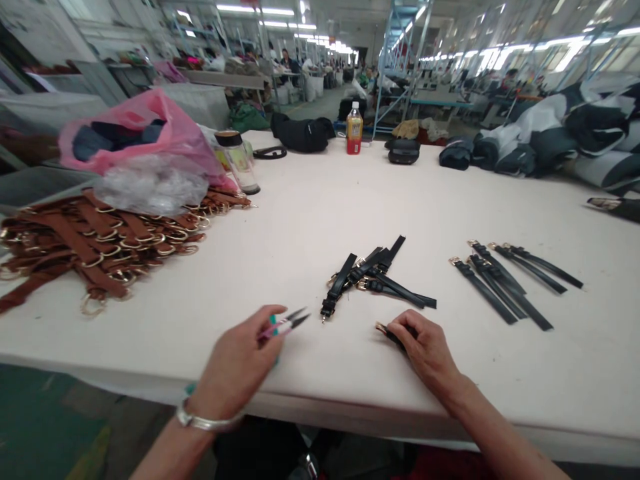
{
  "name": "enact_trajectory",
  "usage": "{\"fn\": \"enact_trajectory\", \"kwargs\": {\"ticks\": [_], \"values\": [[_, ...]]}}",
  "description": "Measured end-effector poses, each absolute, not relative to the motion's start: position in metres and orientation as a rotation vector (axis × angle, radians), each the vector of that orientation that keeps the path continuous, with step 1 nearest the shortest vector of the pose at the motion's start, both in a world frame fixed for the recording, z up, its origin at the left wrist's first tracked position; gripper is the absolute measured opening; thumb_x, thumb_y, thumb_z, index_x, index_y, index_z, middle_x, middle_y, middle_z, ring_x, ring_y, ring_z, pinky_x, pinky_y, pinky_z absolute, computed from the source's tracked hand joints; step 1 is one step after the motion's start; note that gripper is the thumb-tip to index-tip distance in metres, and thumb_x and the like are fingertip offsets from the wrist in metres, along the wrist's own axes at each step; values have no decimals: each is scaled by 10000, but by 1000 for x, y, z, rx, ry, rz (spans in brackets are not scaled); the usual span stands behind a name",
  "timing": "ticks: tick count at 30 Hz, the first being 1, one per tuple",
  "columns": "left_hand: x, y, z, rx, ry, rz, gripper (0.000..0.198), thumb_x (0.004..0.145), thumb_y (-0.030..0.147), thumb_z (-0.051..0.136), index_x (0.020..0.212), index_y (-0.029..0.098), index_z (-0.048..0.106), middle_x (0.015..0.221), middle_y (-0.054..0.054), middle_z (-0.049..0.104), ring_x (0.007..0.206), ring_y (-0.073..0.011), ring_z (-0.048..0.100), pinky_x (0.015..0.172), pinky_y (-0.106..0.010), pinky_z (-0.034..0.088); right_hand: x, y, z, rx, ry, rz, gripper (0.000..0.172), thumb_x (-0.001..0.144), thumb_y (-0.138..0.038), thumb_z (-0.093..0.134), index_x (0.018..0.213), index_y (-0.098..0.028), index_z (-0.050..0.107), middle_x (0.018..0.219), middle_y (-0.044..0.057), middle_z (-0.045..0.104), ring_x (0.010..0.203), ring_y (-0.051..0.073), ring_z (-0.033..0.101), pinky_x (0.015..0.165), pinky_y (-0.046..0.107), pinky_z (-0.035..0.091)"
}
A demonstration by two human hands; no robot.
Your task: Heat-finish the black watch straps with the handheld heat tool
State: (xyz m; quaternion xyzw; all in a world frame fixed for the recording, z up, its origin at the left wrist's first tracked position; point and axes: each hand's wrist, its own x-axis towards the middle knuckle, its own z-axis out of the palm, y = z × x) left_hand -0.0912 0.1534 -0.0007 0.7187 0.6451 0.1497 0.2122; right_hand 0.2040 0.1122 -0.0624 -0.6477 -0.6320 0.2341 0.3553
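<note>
From the head camera, the person's left hand (235,360) curls closed around a pair of pink-handled thread snips (293,322), whose slightly parted blades point right toward the middle of the tabletop (300,220), and a silver bangle (205,421) sits on that wrist. The right hand (423,350) rests near the front edge, fingers and thumb pinching a short black strap (393,337) with a gold-coloured end showing past the fingertips. Between and just beyond the hands lies a loose heap of black leather straps (375,280) with gold buckles, not touching either hand. Farther right, a looser row of black buckled straps (510,283) lies side by side, roughly parallel. On the left, a large pile of brown leather straps (85,247) with gold rings spreads near the tabletop's edge, beneath a clear plastic bag (150,187) and a pink plastic bag (145,133) stuffed with dark material. Along the far side stand a glass tumbler (237,160), a plastic drink bottle (354,128) and a black pouch (403,151), with rolled black-and-white fabric (550,133) heaped at right, and other workers sit at benches far down the hall
</note>
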Motion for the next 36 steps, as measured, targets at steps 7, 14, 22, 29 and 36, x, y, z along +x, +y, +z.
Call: {"fn": "enact_trajectory", "kwargs": {"ticks": [7,14,22,29,36], "values": [[4,115,-11,2157,1376,426,236,849,240,497,1044,260,628,958,-33,679,845,-205,634,780,-307,476,204,111,-66,-1625,-1636,606,290,873,-379,517,665,-193,594,666,-2,601,633,125,547,604,232,405],[19,115,-20,2318,1350,307,296,921,245,399,1177,269,545,953,-43,661,826,-212,643,728,-310,469,205,111,-68,-1586,-1653,599,297,873,-401,526,681,-194,617,691,8,617,650,127,562,622,232,413],[25,110,-18,2500,1354,139,357,939,219,347,1273,218,473,875,-61,651,693,-245,640,527,-336,400,202,110,-67,-1571,-1726,552,269,876,-366,534,679,-196,600,699,3,599,659,120,555,634,229,411],[27,110,-21,2521,1362,110,326,929,175,369,1210,202,531,829,-49,655,622,-232,632,502,-332,411,201,110,-65,-1488,-1819,582,266,885,-337,531,676,-182,584,706,12,568,677,123,519,652,236,404],[20,106,-28,2372,1333,250,266,949,219,383,1124,217,584,871,-25,676,747,-201,650,683,-367,509,205,102,-44,-1514,-1566,702,301,893,-350,492,646,-179,510,662,-15,515,628,107,477,610,225,380]]}}
